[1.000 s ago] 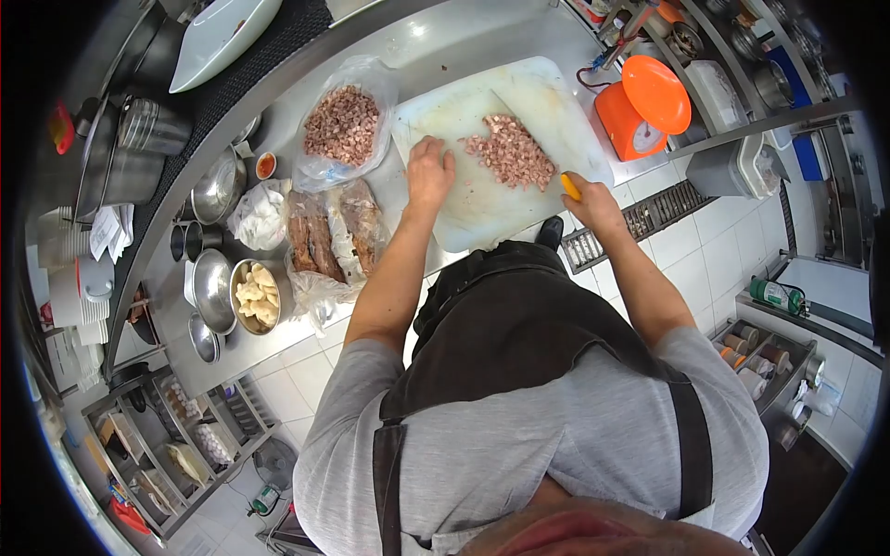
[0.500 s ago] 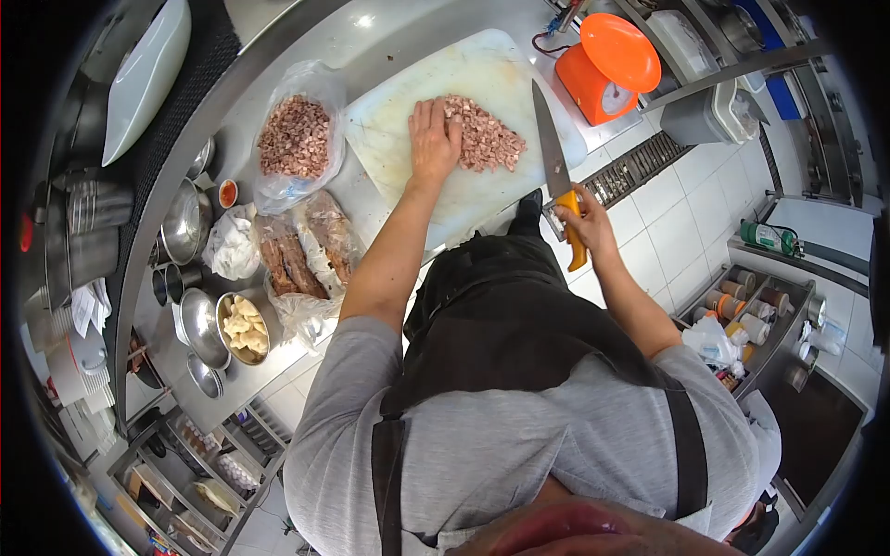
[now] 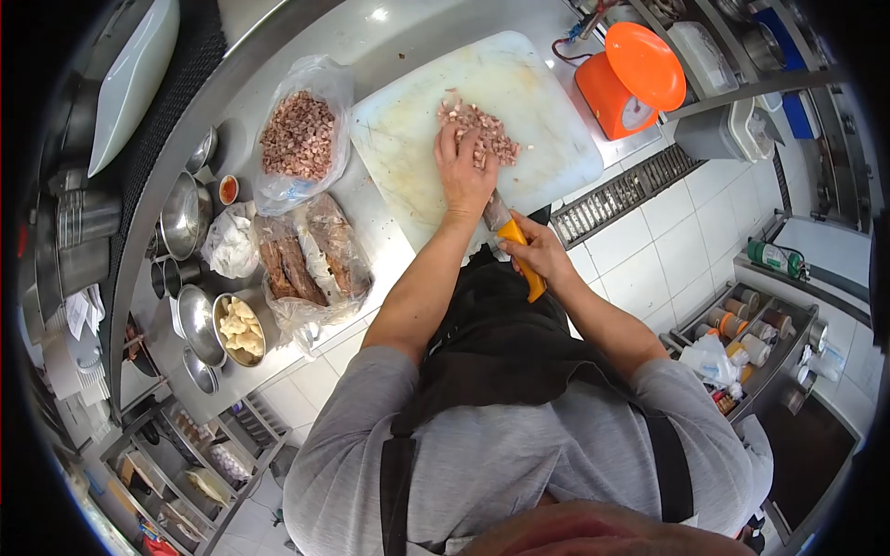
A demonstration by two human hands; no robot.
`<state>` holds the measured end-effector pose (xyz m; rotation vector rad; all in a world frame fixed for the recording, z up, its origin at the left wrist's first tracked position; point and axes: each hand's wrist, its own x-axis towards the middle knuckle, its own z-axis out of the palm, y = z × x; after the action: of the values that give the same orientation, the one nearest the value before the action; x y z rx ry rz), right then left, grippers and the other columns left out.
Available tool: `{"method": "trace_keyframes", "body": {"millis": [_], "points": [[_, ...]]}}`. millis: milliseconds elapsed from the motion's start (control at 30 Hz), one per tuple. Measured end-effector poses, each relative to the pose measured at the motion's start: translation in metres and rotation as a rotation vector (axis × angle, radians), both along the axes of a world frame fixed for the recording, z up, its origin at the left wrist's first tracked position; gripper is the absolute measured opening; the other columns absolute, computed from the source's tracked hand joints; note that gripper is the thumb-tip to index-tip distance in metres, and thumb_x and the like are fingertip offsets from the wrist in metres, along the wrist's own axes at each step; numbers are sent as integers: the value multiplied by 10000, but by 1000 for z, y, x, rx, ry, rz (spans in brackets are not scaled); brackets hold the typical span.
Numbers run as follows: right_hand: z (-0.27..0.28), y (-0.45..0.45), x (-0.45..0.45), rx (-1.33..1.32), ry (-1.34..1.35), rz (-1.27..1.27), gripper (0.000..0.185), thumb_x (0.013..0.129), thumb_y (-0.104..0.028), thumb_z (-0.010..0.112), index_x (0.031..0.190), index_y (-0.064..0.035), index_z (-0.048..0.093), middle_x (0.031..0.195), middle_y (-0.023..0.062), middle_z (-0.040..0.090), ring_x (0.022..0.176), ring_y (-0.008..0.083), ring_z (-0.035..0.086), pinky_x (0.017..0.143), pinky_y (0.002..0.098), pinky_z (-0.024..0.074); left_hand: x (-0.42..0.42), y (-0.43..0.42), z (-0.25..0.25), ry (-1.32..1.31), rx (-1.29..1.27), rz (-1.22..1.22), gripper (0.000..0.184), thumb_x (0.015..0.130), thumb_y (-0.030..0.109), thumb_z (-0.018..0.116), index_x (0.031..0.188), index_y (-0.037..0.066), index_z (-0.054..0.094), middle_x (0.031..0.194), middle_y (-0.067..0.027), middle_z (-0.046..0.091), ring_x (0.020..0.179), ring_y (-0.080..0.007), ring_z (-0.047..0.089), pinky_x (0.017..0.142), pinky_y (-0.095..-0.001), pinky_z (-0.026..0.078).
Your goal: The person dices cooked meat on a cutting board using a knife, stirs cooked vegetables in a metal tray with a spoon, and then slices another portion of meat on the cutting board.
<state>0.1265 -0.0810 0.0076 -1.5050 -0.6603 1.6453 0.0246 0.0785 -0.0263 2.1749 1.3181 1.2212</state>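
A pile of diced meat (image 3: 482, 128) lies on the white cutting board (image 3: 399, 111). Over the near side of the pile is my left hand (image 3: 465, 181), fingers apart and touching the meat. My right hand (image 3: 542, 250) grips the yellow handle of a large knife (image 3: 522, 258). Its blade points toward the meat and runs beside and partly beneath my left hand; the tip is hidden. Left of the board, a clear plastic bag (image 3: 326, 88) contains more diced meat (image 3: 297, 137).
Bagged meat pieces (image 3: 336, 246) lie on the steel counter left of the board, near a bowl of pale yellow pieces (image 3: 239, 329) and several metal bowls. An orange scale (image 3: 607, 97) stands right of the board. Shelves (image 3: 732, 338) line the right side.
The knife has swung left and down from beside the board to the meat. My left hand has moved right and nearer onto the pile, which now looks looser and more spread.
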Motion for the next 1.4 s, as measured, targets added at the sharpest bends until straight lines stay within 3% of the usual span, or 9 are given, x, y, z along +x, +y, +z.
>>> {"method": "trace_keyframes", "body": {"millis": [200,467,733,867,933,1067,1167,1333,1400], "points": [[35,7,5,-3,-103,125,647,858,-37,685,1442,-7,406,767,20,605,525,86,522,472,246,439,1,2,8,-245,-15,123,345,682,77,685,1025,58,651,1241,-128,512,1189,-374,449,1027,-482,383],[81,54,-6,140,-211,182,685,845,-21,690,1450,20,373,844,42,625,562,97,544,510,246,459,-23,45,77,-404,102,212,346,653,46,679,997,55,654,1199,-117,523,1147,-359,467,992,-458,405],[104,166,-103,289,-224,408,634,838,-104,681,1419,-17,440,889,80,650,556,119,563,504,281,477,-153,132,107,-342,226,463,320,680,76,673,1000,76,670,1150,-144,586,1097,-373,520,954,-468,440],[100,202,-144,227,-229,467,581,839,-105,629,1388,-8,464,885,105,648,539,155,578,496,305,483,-220,170,66,-293,228,520,246,743,146,692,971,55,674,1107,-136,610,982,-361,584,920,-443,448],[92,205,-144,218,-218,431,575,836,-87,610,1386,-10,462,872,107,645,539,164,581,491,301,476,-252,185,24,7,-30,449,273,782,232,684,1014,88,691,1148,-149,609,1069,-363,566,965,-458,428],[78,201,-101,208,-273,374,570,843,-71,611,1393,-29,465,854,103,642,541,158,577,484,298,461,-247,180,18,336,103,478,375,834,358,624,1136,141,677,1252,-166,585,1197,-384,495,1043,-483,380],[68,182,-58,235,-321,313,563,842,-55,621,1387,-39,479,851,100,648,541,143,572,483,292,456,-229,187,21,524,100,618,366,869,389,548,1064,116,695,1182,-150,638,1136,-368,556,1008,-485,410],[73,140,7,222,-412,187,536,837,-52,643,1359,-43,521,832,95,661,532,121,561,489,279,457,-221,221,28,687,58,539,380,910,393,487,1067,120,700,1101,-162,682,1059,-376,615,927,-513,452],[78,121,29,187,-642,195,517,845,-70,645,1349,-48,535,804,90,664,514,105,547,482,271,452,-220,230,41,614,-236,377,476,903,428,491,1149,54,652,1170,-188,648,1102,-416,573,984,-552,401]]}}
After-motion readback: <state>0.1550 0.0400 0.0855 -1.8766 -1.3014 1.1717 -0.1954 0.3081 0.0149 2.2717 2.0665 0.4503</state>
